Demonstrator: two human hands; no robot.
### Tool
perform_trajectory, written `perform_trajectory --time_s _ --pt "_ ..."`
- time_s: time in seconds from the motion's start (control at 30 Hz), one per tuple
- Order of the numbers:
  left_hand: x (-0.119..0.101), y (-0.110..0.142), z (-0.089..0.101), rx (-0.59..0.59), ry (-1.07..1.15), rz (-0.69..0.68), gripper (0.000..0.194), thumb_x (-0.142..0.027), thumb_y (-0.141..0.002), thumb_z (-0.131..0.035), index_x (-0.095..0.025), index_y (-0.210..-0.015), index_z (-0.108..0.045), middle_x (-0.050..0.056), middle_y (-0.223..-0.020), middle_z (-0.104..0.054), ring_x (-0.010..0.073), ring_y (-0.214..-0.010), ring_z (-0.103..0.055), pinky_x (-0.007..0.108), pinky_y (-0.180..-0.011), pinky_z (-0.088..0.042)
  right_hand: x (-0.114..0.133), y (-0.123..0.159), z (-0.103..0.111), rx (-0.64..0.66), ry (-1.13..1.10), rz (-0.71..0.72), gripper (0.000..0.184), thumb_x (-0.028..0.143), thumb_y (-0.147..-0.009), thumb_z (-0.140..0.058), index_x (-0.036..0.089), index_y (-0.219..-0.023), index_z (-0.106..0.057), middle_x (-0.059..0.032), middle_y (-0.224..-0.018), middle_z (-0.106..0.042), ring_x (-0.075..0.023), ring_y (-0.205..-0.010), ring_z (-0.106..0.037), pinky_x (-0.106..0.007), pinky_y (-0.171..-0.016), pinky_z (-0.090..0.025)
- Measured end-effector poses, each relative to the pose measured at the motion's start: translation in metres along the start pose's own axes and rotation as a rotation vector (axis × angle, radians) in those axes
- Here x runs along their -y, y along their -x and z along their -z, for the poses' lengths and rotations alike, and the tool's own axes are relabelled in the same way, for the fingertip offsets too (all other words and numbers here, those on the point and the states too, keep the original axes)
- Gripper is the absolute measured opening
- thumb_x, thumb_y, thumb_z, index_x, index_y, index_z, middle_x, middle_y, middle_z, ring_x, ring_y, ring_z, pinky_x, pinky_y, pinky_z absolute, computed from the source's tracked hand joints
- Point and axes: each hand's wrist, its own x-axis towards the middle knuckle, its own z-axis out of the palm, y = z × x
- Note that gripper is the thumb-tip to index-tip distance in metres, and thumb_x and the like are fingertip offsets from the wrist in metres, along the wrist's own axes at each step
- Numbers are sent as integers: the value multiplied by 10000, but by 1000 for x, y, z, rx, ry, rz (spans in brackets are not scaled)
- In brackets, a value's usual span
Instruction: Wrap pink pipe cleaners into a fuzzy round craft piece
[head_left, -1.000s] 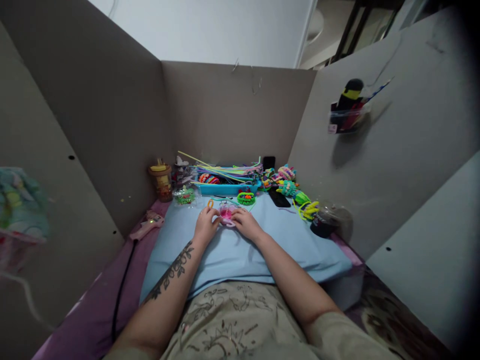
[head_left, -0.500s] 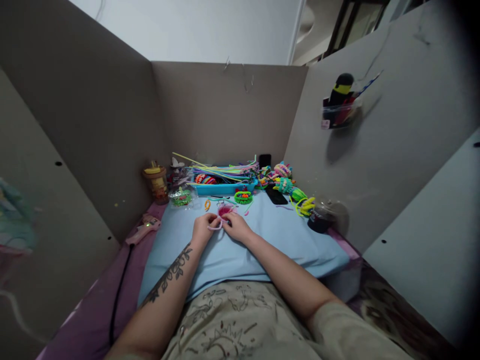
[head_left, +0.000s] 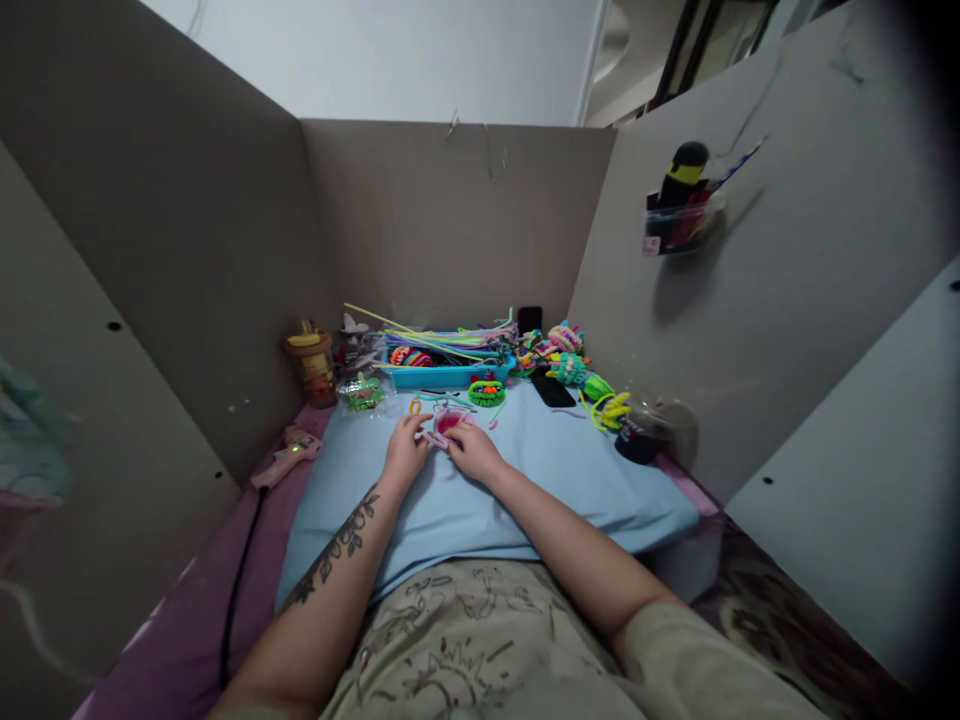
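Note:
A short pale pink pipe cleaner, bent into a loop, lies between my two hands above the light blue cloth. My right hand pinches its near end between thumb and fingers. My left hand is just left of it with fingers apart, the fingertips close to the loop; whether they touch it is hard to see. Behind the fingers sits a small pink-red piece, partly covered by my right hand. An orange loop lies beyond my left hand, and a green fuzzy ring-shaped piece beyond my right.
A blue tray full of colourful pipe cleaners stands at the back. Finished fuzzy pieces, a black phone and a dark jar are on the right. A lidded cup and a pink glue gun stand left. Panels enclose three sides.
The left fingers have spread and drawn back from the pink pipe cleaner. Its loop, hanging lower and wider before, now looks smaller and flatter. My right hand has barely moved.

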Motion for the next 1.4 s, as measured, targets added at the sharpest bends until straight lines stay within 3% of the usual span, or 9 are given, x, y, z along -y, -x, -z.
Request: perform_trajectory --time_s 0.1,0.2,0.37,0.6,0.93,1.2,1.4 --pt "4 -1 -2 5 -1 -80 302 -97 -778 -608 -210 -1046 -688 120 -1224 -532 272 -1209 -504 476 -1041 -396 -7 1 5 -30 -35 75 146 282 -853 -624 197 -813 -735 -55 -796 -691 -186 -803 -586 -303 -783 -424" --pt "8 -1 -4 36 4 -137 140 -123 -787 -623 -188 -884 -701 120 -1235 -496 299 -1242 -467 521 -1058 -366 -15 2 9 -46 -104 106 119 314 -801 -694 208 -814 -745 -52 -794 -698 -196 -828 -591 -317 -796 -420" --pt "12 -2 -6 82 25 -201 97 -129 -817 -583 -170 -848 -665 119 -1220 -495 271 -1180 -507 483 -1029 -407 -24 1 8 -33 -169 31 78 266 -772 -707 202 -739 -738 -37 -729 -671 -188 -799 -578 -308 -758 -421" --pt "9 -2 -7 130 51 -260 102 -98 -803 -551 -160 -818 -630 103 -1116 -527 217 -1039 -563 401 -961 -464 -13 1 11 -47 -199 -18 138 256 -728 -720 177 -631 -662 -7 -691 -585 -170 -751 -531 -301 -734 -413" --pt "1 3 -6 125 23 -301 124 -127 -817 -516 -171 -820 -633 100 -1158 -526 228 -1086 -532 414 -967 -447 -6 3 5 -101 -118 -64 65 201 -694 -705 187 -658 -654 -48 -844 -609 -211 -874 -529 -341 -812 -421" --pt "-2 5 -5 125 -13 -330 156 -140 -843 -490 -175 -842 -642 97 -1166 -521 216 -1090 -535 388 -950 -470 -5 1 2 -1 -122 -24 66 211 -750 -685 192 -808 -710 -45 -837 -688 -205 -829 -568 -338 -807 -413" --pt "-1 6 -1 67 -95 -296 120 -154 -819 -547 -187 -849 -658 104 -1146 -537 243 -1090 -535 432 -971 -449 -4 9 15 -160 -7 47 159 222 -728 -705 181 -881 -686 -96 -955 -626 -251 -968 -519 -376 -882 -416"
